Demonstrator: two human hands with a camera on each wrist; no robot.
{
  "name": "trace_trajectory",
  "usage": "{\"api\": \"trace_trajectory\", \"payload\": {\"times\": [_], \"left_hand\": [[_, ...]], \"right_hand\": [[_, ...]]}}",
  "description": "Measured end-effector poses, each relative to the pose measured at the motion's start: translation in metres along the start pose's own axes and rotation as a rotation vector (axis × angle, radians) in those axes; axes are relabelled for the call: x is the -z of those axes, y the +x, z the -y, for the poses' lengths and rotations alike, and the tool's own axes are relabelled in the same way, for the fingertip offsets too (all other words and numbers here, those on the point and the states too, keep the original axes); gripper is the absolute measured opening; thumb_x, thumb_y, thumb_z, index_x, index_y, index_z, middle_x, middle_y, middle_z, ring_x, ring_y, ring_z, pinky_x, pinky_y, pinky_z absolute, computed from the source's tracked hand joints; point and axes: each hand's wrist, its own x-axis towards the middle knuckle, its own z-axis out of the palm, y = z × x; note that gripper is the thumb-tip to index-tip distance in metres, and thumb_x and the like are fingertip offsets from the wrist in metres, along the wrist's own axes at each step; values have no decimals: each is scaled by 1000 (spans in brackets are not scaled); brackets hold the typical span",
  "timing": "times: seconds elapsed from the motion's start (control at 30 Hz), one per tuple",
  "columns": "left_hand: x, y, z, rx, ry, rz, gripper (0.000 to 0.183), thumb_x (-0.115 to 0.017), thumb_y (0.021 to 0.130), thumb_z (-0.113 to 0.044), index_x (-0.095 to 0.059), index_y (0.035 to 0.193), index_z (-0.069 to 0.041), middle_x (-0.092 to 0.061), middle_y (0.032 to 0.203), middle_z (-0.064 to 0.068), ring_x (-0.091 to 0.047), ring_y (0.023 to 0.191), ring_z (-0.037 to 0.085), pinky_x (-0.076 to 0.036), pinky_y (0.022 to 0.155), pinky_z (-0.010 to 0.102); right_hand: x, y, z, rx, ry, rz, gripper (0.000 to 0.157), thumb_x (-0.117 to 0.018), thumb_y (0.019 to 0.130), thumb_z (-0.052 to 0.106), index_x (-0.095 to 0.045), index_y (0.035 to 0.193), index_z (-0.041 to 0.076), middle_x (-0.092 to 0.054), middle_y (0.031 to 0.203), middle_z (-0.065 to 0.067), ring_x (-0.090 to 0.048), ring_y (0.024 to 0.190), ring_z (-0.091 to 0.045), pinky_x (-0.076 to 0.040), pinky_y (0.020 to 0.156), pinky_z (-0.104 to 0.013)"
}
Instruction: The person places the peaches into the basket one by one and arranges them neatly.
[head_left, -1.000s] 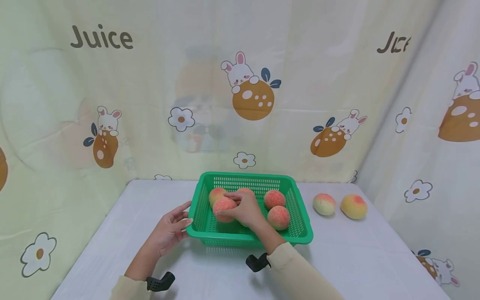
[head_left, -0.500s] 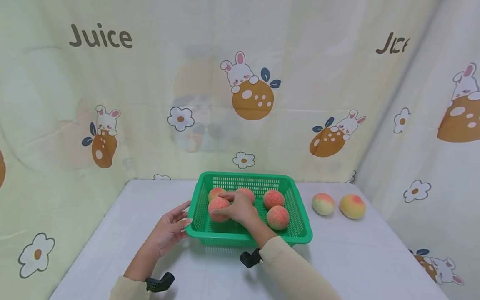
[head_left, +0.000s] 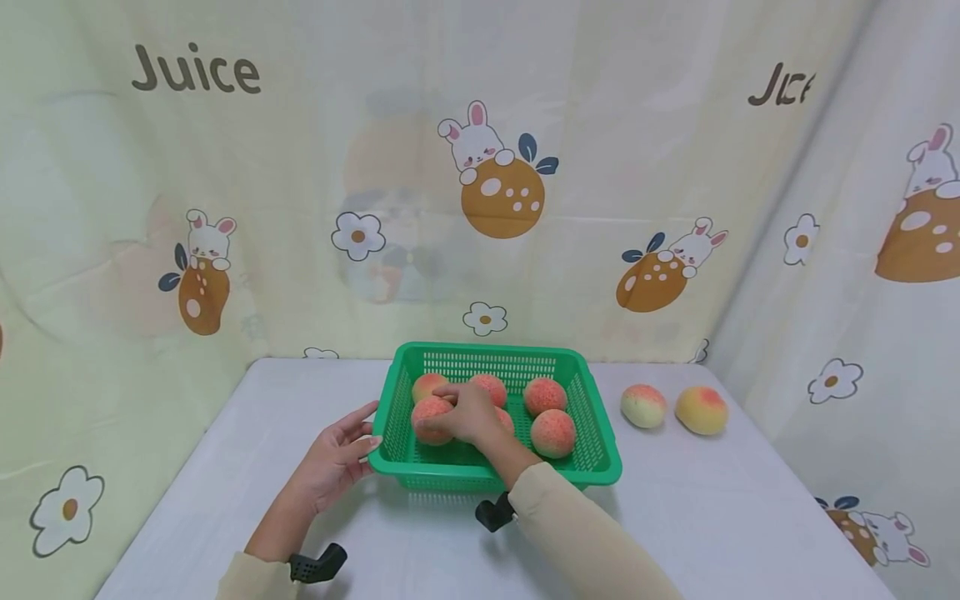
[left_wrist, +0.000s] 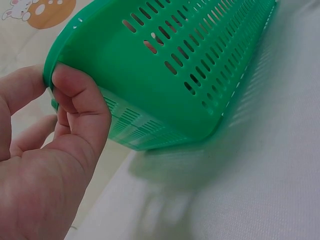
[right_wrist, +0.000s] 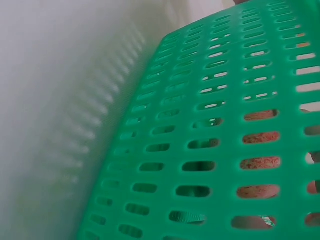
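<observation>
A green plastic basket (head_left: pixel 442 471) stands on the table with several peaches in it. My left hand (head_left: pixel 330 467) pinches the basket's left rim between thumb and fingers, seen close up in the left wrist view. Inside the basket, my right hand (head_left: pixel 474 415) holds a peach (head_left: pixel 427 410) at the front left, thumb in front and fingers behind. Behind that one lies another peach (head_left: pixel 427 383). Two middle peaches are partly covered by the right hand. Toward the right side sit a back peach (head_left: pixel 545 395) and a front peach (head_left: pixel 553 433). The right wrist view mostly shows the slotted basket wall (right_wrist: pixel 225 130).
Right of the basket, a pale peach (head_left: pixel 643 406) and a yellow peach (head_left: pixel 702 411) lie on the white tabletop (head_left: pixel 697 508). A patterned curtain (head_left: pixel 405 325) hangs behind the table, and more of it hangs at both sides.
My right hand has shifted left with the peach, bringing it to the basket's left part and uncovering more of the middle peaches. The left hand stays on the rim.
</observation>
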Motion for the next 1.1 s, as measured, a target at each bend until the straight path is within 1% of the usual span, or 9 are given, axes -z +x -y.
{"api": "trace_trajectory", "payload": {"times": [0.17,0.3,0.43,0.6,0.8,1.0,1.1], "left_hand": [[0,0,0,-1,0,6,71,-62,100,-2,-32,162,-16,-56,125,10,-68,103,16,-62,87,30],[0,0,0,3,1,3,71,-63,99,-3,-32,162,-17,-57,125,9,-68,103,16,-61,87,30],[0,0,0,4,0,0,71,-63,99,-2,-32,162,-17,-57,124,9,-67,103,16,-61,87,30],[0,0,0,8,4,-4,70,-63,99,-3,-33,161,-17,-56,124,9,-67,103,16,-61,87,29],[0,0,0,14,4,-11,70,-63,99,-2,-33,161,-17,-56,124,10,-67,102,17,-61,87,29],[-1,-1,-1,17,5,-10,71,-63,100,-3,-32,162,-17,-56,127,11,-68,103,17,-61,87,29],[-1,-1,-1,14,4,-4,70,-62,100,-3,-32,162,-17,-57,128,11,-68,103,16,-61,87,29]], "right_hand": [[-3,2,-1,-1,-30,-10,55,-89,79,31,-72,129,16,-73,123,-7,-64,108,-20,-59,80,-32],[-4,1,0,3,-45,-9,53,-88,80,29,-72,129,15,-72,124,-9,-64,108,-20,-60,81,-33],[-6,-1,2,-11,-25,2,53,-87,83,28,-70,131,15,-71,126,-10,-64,110,-22,-61,84,-36],[-5,-5,3,-19,16,31,47,-84,86,26,-70,128,12,-72,121,-9,-64,110,-23,-62,84,-36],[-4,-6,5,12,7,49,49,-86,84,25,-71,129,10,-71,122,-9,-65,110,-24,-61,84,-36],[-4,-5,2,23,2,76,48,-85,85,26,-71,128,10,-70,119,-9,-61,103,-23,-58,76,-33],[-4,-5,2,26,15,82,50,-86,84,26,-71,129,10,-69,122,-10,-62,107,-25,-59,76,-34]]}}
